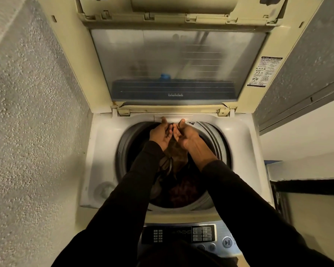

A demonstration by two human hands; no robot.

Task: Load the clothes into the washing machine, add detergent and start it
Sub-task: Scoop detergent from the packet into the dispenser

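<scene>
A white top-loading washing machine (pixel 102 151) stands below me with its lid (pixel 172 64) raised upright. The drum (pixel 218 143) holds dark clothes: a brown garment (pixel 176 153) in the middle, a dark red one (pixel 183 191) nearer me and a greyish piece (pixel 158 182) at the left. My left hand (pixel 160 134) and my right hand (pixel 184 134) hover close together over the far side of the drum, palms turned toward each other, fingers mostly straight. The brown garment lies just beneath them; neither hand plainly grips it. No detergent is in view.
The control panel (pixel 181 234) with a round start/pause button (pixel 227 242) lies at the machine's near edge. A small rectangular flap (pixel 174 118) sits on the back rim. A textured wall (pixel 27 122) is close on the left, a white ledge (pixel 307 135) on the right.
</scene>
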